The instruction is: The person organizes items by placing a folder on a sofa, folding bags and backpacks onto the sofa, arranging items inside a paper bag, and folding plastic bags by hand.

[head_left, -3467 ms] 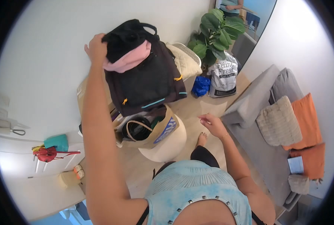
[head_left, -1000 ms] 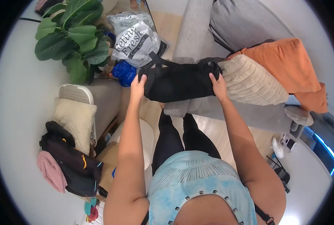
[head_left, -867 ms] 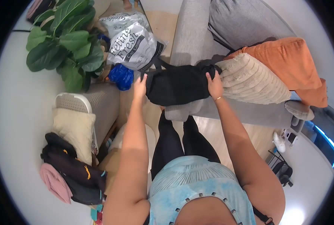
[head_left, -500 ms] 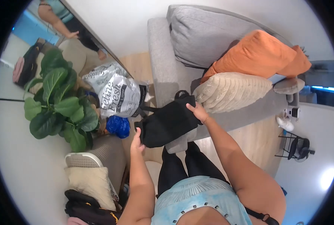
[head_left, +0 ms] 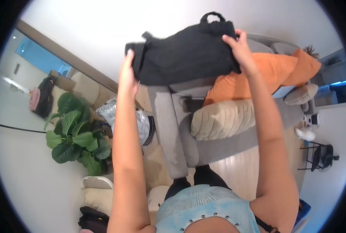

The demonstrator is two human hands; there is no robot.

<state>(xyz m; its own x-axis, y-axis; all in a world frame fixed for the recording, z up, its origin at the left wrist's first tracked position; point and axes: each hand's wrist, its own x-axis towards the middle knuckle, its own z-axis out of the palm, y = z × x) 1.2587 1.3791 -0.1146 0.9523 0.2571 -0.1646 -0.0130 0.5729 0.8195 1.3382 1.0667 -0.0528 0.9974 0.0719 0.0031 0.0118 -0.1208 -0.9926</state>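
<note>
Houseplant with broad, glossy green leaves (head_left: 74,128) around nine o'clock, then at about half past ten our left hand (head_left: 128,75): thumb on the front of the floppy black fabric bag (head_left: 184,56), other fingers mostly hidden behind it, so we're pinching that end. Bag itself sits near twelve, stretched between our hands, mostly against the plain white wall (head_left: 103,23). Half a second ago we had it mid-view, over the armrest end of the grey upholstered sofa (head_left: 167,132); now it's way higher up. Our take: both ends are secure and only our hands seem to carry the weight. Long axis runs roughly nine to three, right end tipped slightly toward two, with the black looped handle (head_left: 211,14) poking up toward twelve. At half past one our right hand (head_left: 241,50) grasps the other end, thumb in front, fingers around the edge. Plump orange fabric cushion (head_left: 272,72) at two o'clock.
</note>
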